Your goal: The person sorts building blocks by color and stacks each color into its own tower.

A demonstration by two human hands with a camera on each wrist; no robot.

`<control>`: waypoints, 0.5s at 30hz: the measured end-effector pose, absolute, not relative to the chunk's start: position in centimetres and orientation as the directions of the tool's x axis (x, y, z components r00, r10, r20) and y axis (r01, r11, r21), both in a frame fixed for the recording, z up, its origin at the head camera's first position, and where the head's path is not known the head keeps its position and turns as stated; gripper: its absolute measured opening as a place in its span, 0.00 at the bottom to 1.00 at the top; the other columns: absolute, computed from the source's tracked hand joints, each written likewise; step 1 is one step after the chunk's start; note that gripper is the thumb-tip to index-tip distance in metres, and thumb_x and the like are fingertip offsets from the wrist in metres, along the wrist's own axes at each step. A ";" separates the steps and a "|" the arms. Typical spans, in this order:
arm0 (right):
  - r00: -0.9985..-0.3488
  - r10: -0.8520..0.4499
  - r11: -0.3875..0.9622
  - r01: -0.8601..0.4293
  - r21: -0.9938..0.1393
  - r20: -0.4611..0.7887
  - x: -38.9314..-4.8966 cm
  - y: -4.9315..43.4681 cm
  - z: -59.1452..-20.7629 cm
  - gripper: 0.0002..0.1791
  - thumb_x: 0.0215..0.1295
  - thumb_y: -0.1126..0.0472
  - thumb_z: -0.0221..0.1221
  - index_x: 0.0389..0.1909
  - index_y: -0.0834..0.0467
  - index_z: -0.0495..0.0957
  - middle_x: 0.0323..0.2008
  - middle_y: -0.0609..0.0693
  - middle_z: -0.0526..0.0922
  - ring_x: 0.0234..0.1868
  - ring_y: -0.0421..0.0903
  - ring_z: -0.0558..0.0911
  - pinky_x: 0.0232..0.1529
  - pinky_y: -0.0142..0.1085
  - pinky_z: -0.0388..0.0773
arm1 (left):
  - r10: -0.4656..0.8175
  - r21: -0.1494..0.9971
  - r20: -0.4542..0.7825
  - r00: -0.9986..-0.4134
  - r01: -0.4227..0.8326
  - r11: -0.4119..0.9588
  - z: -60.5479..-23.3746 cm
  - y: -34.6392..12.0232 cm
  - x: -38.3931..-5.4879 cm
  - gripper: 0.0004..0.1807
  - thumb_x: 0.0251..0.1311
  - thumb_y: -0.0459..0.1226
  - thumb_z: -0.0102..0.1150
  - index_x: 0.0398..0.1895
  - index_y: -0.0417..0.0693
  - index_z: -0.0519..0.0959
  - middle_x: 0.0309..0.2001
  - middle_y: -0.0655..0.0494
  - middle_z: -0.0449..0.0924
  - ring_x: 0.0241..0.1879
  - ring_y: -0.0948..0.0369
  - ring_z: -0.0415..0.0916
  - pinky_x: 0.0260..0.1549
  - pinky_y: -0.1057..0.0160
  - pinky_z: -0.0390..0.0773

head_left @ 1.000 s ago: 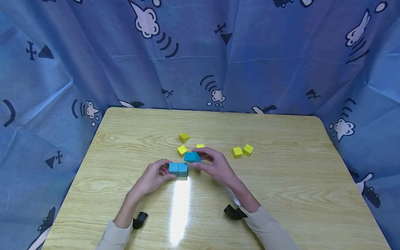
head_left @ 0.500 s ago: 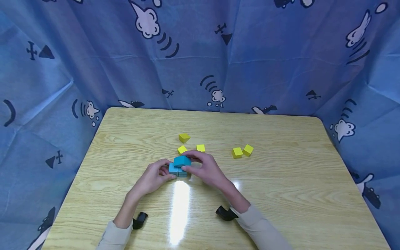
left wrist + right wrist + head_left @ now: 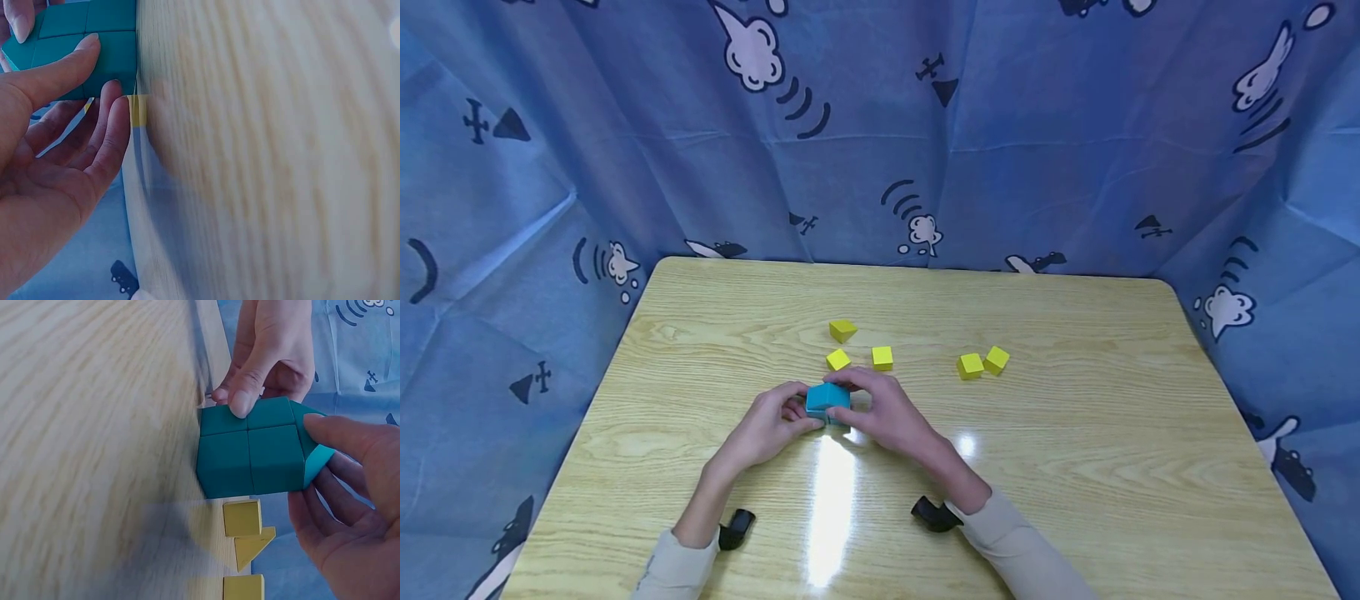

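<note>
Blue cubes stand side by side in two columns, two high, on the wooden table. A blue triangular prism sits across their tops like a roof, its base right at the upper cubes in the right wrist view. My right hand pinches the prism between thumb and fingers. My left hand grips the left column, its thumb on the near face and fingers behind. In the left wrist view the left thumb covers part of the cubes, and the right hand's fingertips reach the prism.
Just behind the stack lie a yellow triangular block and two yellow cubes. Another pair of yellow cubes lies farther right on the table. A patterned blue curtain borders the table behind and at the sides.
My right hand has carried the blue prism leftward from beside the cubes onto their tops. My left hand has stayed in place on the left column.
</note>
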State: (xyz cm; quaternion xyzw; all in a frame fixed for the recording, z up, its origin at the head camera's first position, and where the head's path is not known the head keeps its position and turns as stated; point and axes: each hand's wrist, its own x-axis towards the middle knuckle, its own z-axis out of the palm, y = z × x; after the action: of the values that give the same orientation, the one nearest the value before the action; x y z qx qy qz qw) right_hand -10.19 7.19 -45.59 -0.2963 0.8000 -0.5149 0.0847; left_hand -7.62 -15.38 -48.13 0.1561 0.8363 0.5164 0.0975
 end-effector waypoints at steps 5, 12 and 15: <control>-0.803 -0.571 0.316 -0.408 -0.857 0.171 -10.1 7.1 -45.6 0.23 0.64 0.65 0.71 0.59 0.64 0.80 0.56 0.55 0.83 0.54 0.51 0.82 0.55 0.51 0.81 | 0.360 0.892 0.016 -0.933 0.176 0.416 -48.2 -15.4 -7.6 0.17 0.59 0.26 0.71 0.51 0.37 0.80 0.39 0.51 0.81 0.35 0.60 0.80 0.37 0.65 0.83; -0.802 -0.575 0.332 -0.411 -0.849 0.163 -10.2 7.1 -45.8 0.23 0.63 0.64 0.72 0.59 0.62 0.80 0.55 0.53 0.83 0.53 0.49 0.82 0.55 0.49 0.82 | 0.359 0.895 0.014 -0.933 0.172 0.413 -48.3 -15.4 -7.6 0.17 0.60 0.27 0.71 0.51 0.36 0.81 0.39 0.51 0.81 0.36 0.59 0.79 0.37 0.64 0.83; -0.803 -0.574 0.336 -0.407 -0.850 0.157 -10.2 7.1 -45.9 0.23 0.63 0.65 0.72 0.59 0.62 0.80 0.55 0.53 0.83 0.54 0.49 0.82 0.55 0.49 0.82 | 0.358 0.893 0.002 -0.934 0.162 0.419 -48.3 -15.4 -7.6 0.17 0.60 0.27 0.71 0.51 0.36 0.80 0.39 0.51 0.80 0.36 0.59 0.79 0.38 0.64 0.83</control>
State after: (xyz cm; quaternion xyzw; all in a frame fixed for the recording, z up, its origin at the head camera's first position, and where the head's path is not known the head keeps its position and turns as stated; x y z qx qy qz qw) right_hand -10.21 7.08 -45.89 -0.3017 0.8128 -0.4909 0.0854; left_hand -7.60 -15.39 -48.29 0.1553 0.8371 0.5160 0.0947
